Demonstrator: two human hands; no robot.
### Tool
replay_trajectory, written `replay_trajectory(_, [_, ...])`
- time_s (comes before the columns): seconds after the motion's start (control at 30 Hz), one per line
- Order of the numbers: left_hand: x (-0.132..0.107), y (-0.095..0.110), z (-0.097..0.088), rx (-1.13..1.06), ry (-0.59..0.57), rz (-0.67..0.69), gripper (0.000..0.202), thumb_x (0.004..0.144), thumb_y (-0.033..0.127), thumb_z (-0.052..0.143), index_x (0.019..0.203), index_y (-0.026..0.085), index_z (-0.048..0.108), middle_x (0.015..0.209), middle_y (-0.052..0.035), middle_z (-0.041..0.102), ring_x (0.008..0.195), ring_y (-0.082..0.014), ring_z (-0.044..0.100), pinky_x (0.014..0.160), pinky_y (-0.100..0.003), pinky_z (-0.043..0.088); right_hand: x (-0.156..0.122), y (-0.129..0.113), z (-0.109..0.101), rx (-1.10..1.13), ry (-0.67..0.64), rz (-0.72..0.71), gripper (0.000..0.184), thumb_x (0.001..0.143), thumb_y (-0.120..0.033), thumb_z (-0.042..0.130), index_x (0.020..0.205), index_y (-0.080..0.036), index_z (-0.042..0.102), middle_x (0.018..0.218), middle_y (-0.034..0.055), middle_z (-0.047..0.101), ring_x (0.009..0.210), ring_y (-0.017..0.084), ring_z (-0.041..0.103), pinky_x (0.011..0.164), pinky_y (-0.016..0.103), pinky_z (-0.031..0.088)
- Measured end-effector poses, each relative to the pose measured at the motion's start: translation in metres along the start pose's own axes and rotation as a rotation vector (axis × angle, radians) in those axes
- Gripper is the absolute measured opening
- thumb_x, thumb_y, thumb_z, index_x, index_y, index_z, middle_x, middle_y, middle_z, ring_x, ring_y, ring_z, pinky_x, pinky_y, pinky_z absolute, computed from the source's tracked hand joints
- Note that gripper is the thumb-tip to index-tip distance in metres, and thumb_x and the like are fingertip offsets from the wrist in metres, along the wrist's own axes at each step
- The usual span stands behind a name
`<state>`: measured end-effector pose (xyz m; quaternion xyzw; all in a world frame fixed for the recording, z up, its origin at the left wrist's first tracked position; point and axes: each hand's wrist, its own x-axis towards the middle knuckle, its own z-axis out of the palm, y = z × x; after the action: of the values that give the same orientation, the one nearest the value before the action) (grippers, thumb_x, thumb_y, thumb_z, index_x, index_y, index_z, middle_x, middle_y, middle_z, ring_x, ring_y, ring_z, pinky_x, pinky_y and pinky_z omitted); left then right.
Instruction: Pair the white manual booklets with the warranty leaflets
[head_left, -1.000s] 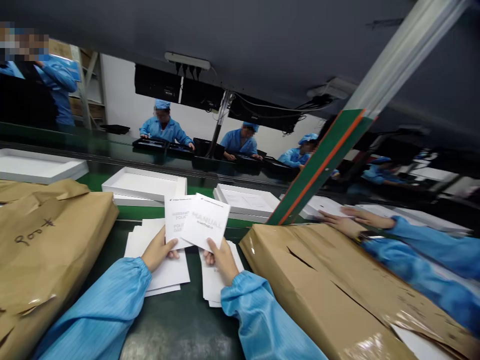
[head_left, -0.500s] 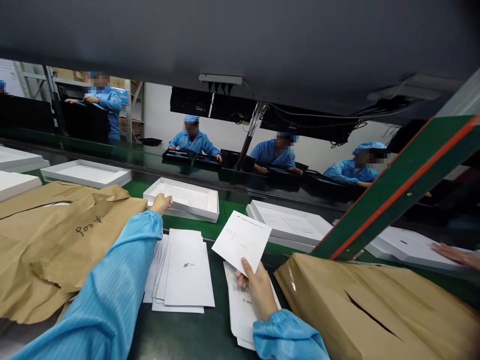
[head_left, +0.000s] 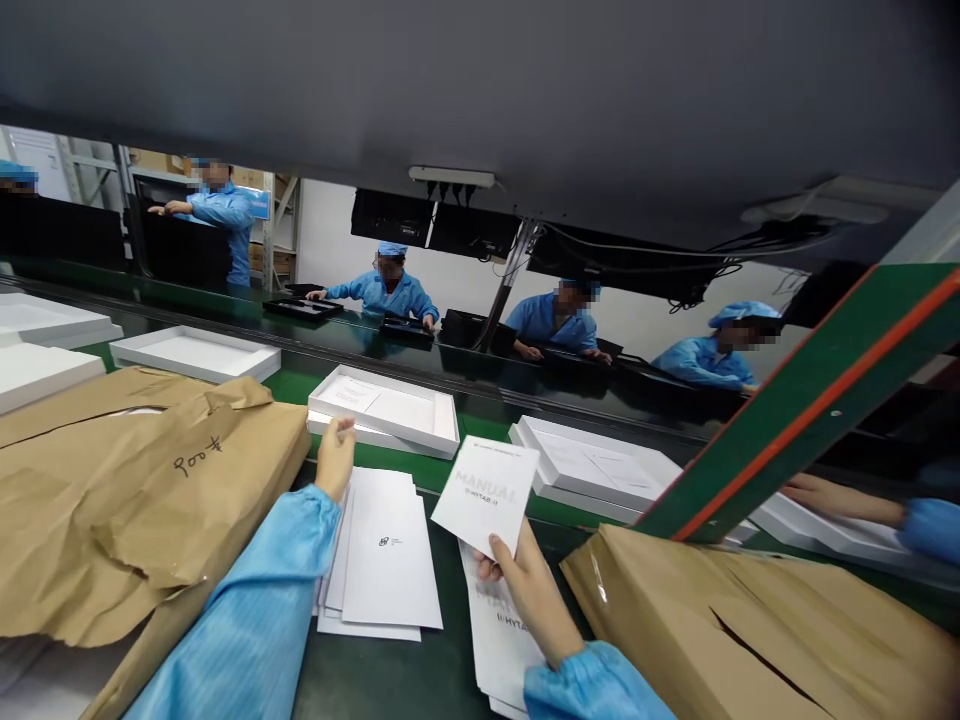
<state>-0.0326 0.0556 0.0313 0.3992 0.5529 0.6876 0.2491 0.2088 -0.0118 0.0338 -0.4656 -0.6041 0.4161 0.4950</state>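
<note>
Right hand (head_left: pixel 529 590) pinches a manual (head_left: pixel 487 490) by its lower edge, just above a stack (head_left: pixel 502 640) on the tabletop (head_left: pixel 375 680). Left hand (head_left: pixel 335 455), loosely open and empty, is at the front rim of a tray (head_left: pixel 405 440), with leaflets (head_left: pixel 390 560) just beside its wrist.

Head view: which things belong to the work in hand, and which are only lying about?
In use: manual in right hand; left hand beside tray; two paper stacks.
Lying about: brown parcels; other trays; green bar.
</note>
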Motion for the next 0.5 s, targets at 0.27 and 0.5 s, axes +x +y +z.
replay_trajectory(0.27, [-0.039, -0.028, -0.011, 0.188, -0.098, 0.095, 0.016, 0.066, 0.015, 0.040, 0.075, 0.019, 0.053, 0.081, -0.0021, 0.046, 0.064, -0.0113, 0.047, 0.066, -0.028, 0.038, 0.079, -0.047, 0.025, 0.260, 0.033, 0.245, 0.015, 0.070, -0.011, 0.049, 0.082, -0.017, 0.040, 0.044, -0.0048, 0.053, 0.034, 0.007, 0.050, 0.032, 0.014, 0.037])
replay_trajectory(0.5, [-0.043, -0.031, -0.008, 0.328, -0.137, 0.158, 0.019, 0.070, 0.014, 0.034, 0.078, 0.019, 0.050, 0.085, -0.0030, 0.045, 0.070, -0.0114, 0.049, 0.066, -0.026, 0.040, 0.138, -0.027, 0.051, 0.455, 0.046, 0.330, 0.020, 0.070, -0.006, 0.048, 0.088, -0.012, 0.043, 0.062, 0.0053, 0.059, 0.054, 0.014, 0.060, 0.047, 0.020, 0.048])
